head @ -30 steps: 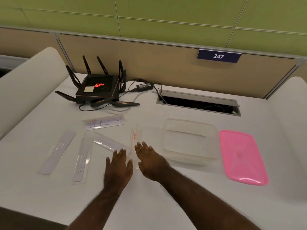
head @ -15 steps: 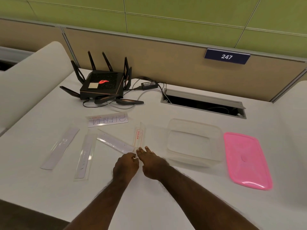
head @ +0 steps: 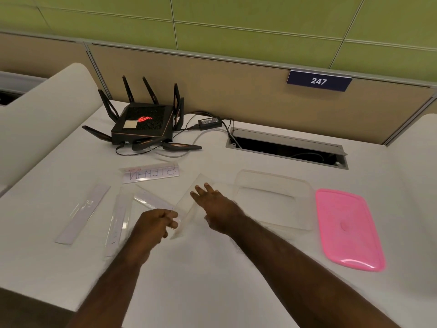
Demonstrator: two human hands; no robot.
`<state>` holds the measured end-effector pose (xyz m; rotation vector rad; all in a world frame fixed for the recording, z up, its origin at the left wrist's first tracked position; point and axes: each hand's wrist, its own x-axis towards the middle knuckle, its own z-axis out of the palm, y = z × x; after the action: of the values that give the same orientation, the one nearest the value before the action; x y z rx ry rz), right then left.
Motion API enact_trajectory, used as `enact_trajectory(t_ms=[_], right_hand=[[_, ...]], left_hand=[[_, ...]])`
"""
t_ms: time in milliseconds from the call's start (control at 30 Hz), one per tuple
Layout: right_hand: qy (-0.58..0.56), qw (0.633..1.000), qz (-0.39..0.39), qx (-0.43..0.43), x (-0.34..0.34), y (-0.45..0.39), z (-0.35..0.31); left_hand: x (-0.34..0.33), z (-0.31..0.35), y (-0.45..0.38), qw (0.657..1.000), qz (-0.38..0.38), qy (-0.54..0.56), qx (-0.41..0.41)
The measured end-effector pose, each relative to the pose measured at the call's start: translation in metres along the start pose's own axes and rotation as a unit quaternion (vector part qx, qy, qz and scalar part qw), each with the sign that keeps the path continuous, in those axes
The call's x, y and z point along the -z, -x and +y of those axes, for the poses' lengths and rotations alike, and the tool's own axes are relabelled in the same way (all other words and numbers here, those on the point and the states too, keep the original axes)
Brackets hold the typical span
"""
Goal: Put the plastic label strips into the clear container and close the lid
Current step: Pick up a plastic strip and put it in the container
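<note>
- At the left of the frame, two plastic label strips lie flat on the white table (head: 212, 275): one slanted strip (head: 82, 213) and a second (head: 117, 220) just to its right, with bare tabletop below them down to the table's front edge.
- Left of centre, a third strip (head: 151, 200) lies angled beside the left hand (head: 153, 224), and a printed name strip (head: 151, 172) rests above it, below the black router (head: 144, 121).
- At centre, the left hand's fingers are pinched shut on the lower end of a clear strip (head: 189, 201), which stands tilted up off the table; half a second ago it lay flat with both hands at its near end.
- The right hand (head: 216, 205) is spread flat and open behind that strip, fingers now further up the frame.
- Right of centre, the clear container (head: 274, 197) sits lidless, well clear of the hands.
- At the right, the pink lid (head: 348, 229) lies flat just beside it, unmoved.
</note>
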<state>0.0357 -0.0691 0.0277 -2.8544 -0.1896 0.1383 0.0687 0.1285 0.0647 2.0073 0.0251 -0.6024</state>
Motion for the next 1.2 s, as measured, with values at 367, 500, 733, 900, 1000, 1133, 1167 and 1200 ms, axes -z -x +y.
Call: enact_trajectory(t_ms=[367, 500, 733, 900, 1000, 1133, 1167, 1200], right_hand=[[-0.002, 0.996, 0.093, -0.01, 0.076, 0.01, 0.052], [-0.03, 0.997, 0.054, -0.047, 0.095, 0.03, 0.078], [-0.103, 0.984, 0.058, -0.132, 0.106, 0.08, 0.134], [-0.096, 0.973, 0.054, -0.204, 0.104, 0.12, 0.166], [-0.069, 0.969, 0.045, -0.233, 0.099, 0.141, 0.181], [-0.021, 0.965, 0.041, -0.258, 0.087, 0.159, 0.192], [-0.005, 0.964, 0.042, -0.263, 0.084, 0.161, 0.193], [0.014, 0.963, 0.045, -0.265, 0.08, 0.163, 0.192]], left_hand=[[0.041, 0.04, -0.017, 0.983, -0.172, 0.064, -0.006], [0.025, 0.054, -0.026, 0.983, -0.173, 0.015, -0.061], [-0.032, 0.081, -0.048, 0.936, -0.155, -0.23, -0.219], [-0.083, 0.099, -0.067, 0.884, -0.138, -0.326, -0.307], [-0.109, 0.109, -0.07, 0.844, -0.131, -0.399, -0.334], [-0.137, 0.114, -0.068, 0.788, -0.106, -0.473, -0.38], [-0.143, 0.113, -0.068, 0.78, -0.095, -0.484, -0.385], [-0.147, 0.112, -0.067, 0.774, -0.084, -0.497, -0.384]])
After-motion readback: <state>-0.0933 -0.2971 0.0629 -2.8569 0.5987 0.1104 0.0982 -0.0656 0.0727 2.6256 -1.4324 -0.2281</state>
